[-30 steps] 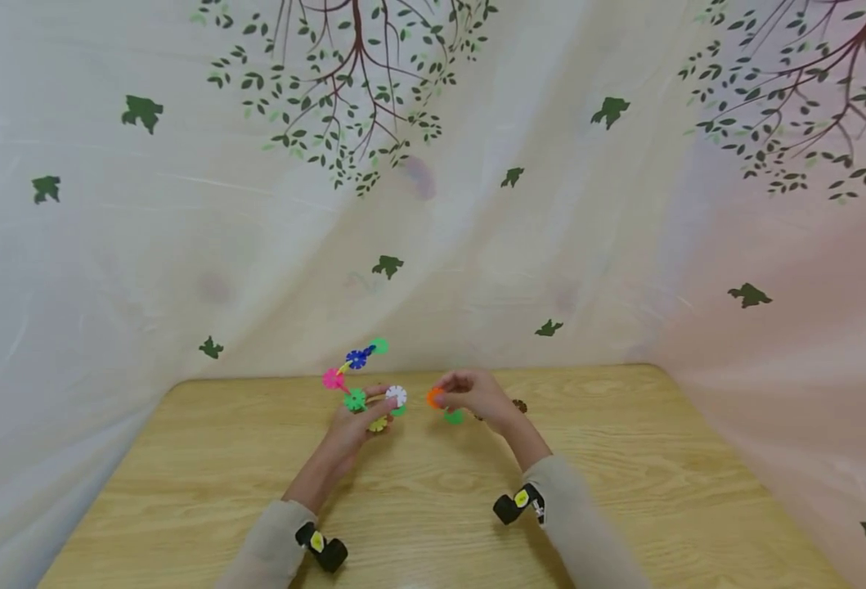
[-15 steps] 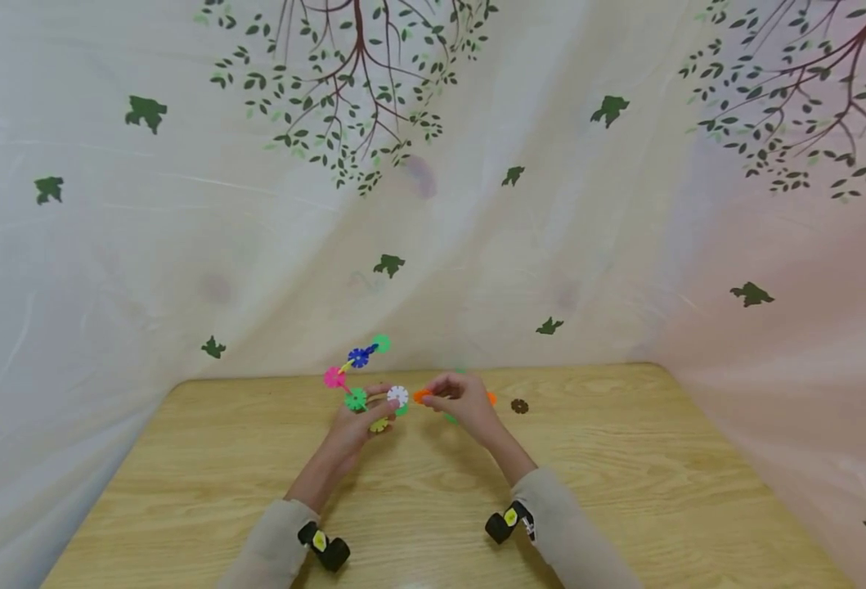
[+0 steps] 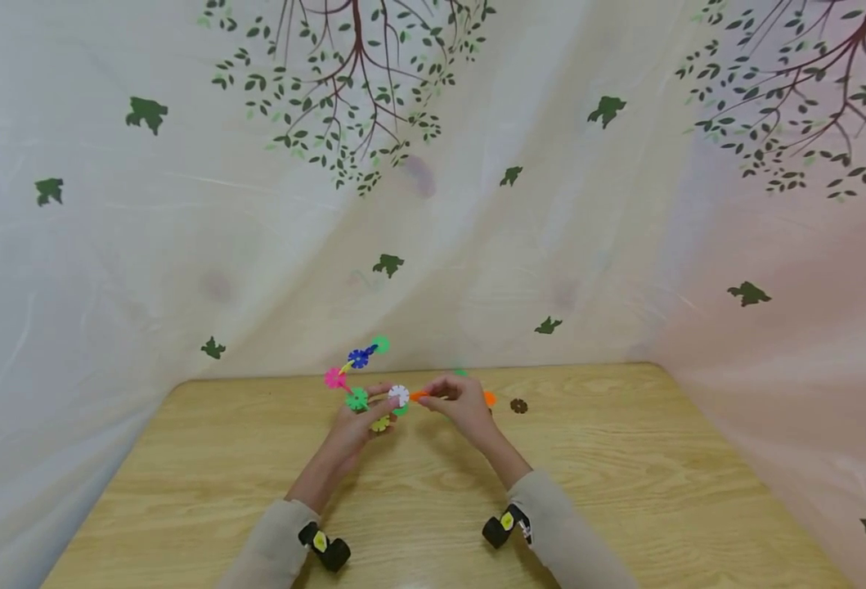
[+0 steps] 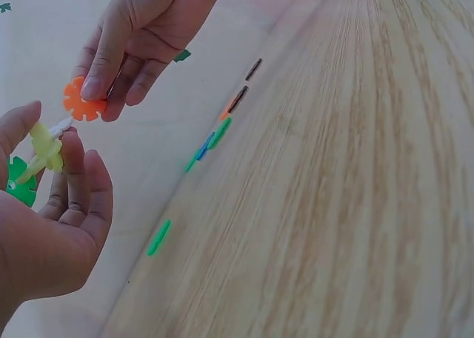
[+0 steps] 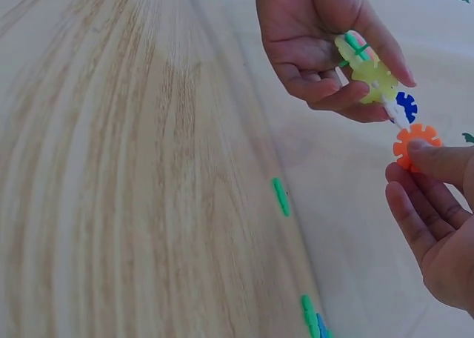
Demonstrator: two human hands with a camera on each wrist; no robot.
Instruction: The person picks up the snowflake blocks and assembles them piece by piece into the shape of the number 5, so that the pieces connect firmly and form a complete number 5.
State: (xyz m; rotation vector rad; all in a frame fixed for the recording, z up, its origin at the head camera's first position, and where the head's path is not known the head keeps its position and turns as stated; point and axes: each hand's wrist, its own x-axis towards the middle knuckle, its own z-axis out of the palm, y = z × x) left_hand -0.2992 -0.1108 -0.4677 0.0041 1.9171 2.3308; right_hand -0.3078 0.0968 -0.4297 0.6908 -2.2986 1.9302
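Observation:
My left hand (image 3: 352,429) grips a chain of notched plastic snowflake discs between thumb and fingers. From it, a pink disc (image 3: 334,378), a blue disc (image 3: 358,358) and a light green disc (image 3: 380,344) reach up and away. Near the thumb are a green disc (image 3: 356,398) and a yellow disc (image 5: 376,80). A white disc (image 3: 398,396) sticks out at the chain's right side. Between thumb and fingers, my right hand (image 3: 465,406) pinches an orange disc (image 4: 80,104), its edge right at the white disc's rim, the two at an angle to each other.
Loose discs lie along the far part of the wooden table (image 3: 204,474): a brown disc (image 3: 518,406), an orange one partly behind the right hand, a green disc (image 4: 158,238) and several more. A cloth backdrop (image 3: 293,270) with printed trees hangs behind the table.
My right hand has moved left with the orange disc, bringing it to the white disc and turning it edge-on in the head view. The left hand and chain stay nearly still.

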